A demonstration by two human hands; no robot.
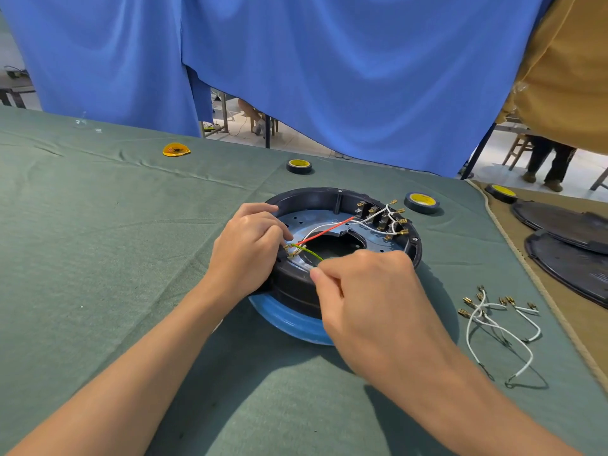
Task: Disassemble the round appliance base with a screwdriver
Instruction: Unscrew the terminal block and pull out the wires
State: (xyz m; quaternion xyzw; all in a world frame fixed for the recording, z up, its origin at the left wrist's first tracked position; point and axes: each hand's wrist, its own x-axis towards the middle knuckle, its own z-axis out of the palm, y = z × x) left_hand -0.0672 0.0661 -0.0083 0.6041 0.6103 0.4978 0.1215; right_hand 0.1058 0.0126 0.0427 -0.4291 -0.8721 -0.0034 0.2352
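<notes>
The round appliance base (296, 287) lies open side up on the green-clothed table (98, 225), right of its middle. Our right hand (371, 291) pinches the green-yellow wire (309, 251) between thumb and forefinger. Our left hand (250, 248) curls over the base's left rim at the brass terminals (291, 251); we cannot tell whether it grips them. Loose white wires (493, 324) lie near the table's right edge.

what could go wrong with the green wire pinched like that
The right hand pinches the green-yellow wire mid-length, so a hard tug may tear it from its terminal. The round base sits on a blue disc and might slip. The red wire beside it could snag.
</notes>
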